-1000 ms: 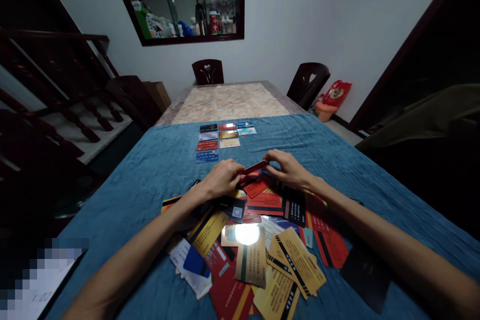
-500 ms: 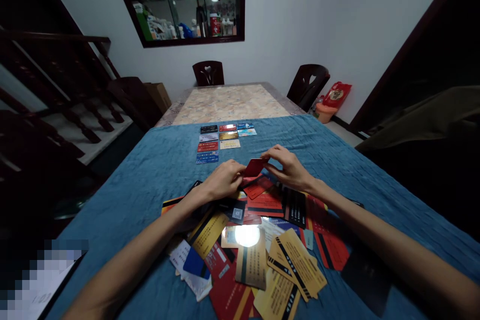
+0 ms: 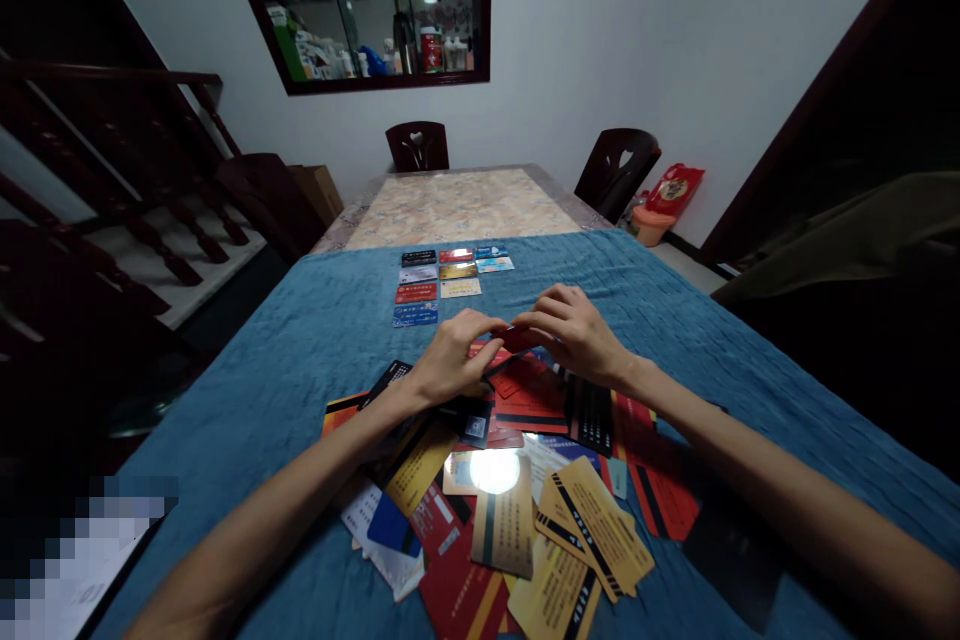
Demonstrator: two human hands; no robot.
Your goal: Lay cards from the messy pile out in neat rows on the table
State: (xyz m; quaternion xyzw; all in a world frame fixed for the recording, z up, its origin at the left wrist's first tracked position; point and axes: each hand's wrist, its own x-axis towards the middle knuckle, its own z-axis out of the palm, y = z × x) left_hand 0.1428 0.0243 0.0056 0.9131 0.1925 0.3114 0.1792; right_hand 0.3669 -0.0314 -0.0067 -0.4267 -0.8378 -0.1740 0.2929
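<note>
A dark red card [image 3: 516, 338] is pinched between my two hands, just above the far side of a loose pile of cards. My left hand [image 3: 459, 352] closes thumb and fingers on its left end. My right hand [image 3: 576, 332] grips its right end, and the fingers cover much of the card. Beneath lie overlapping cards: a red card with a black stripe [image 3: 531, 410], a black card [image 3: 589, 415], gold cards [image 3: 504, 525] and a blue one [image 3: 393, 526]. Beyond my hands, several cards lie face up in columns, among them a blue patterned card [image 3: 415, 315].
A blue cloth [image 3: 315, 320] covers the near part of the table; its patterned top [image 3: 465, 205] shows beyond. A blurred-out screen [image 3: 82, 560] lies at the lower left. Chairs [image 3: 417, 146] stand around the table, and a banister [image 3: 112, 130] runs along the left.
The red card has tilted flatter and shows less of its face. My left fingers have shifted right along it, and my right fingers have curled further over it.
</note>
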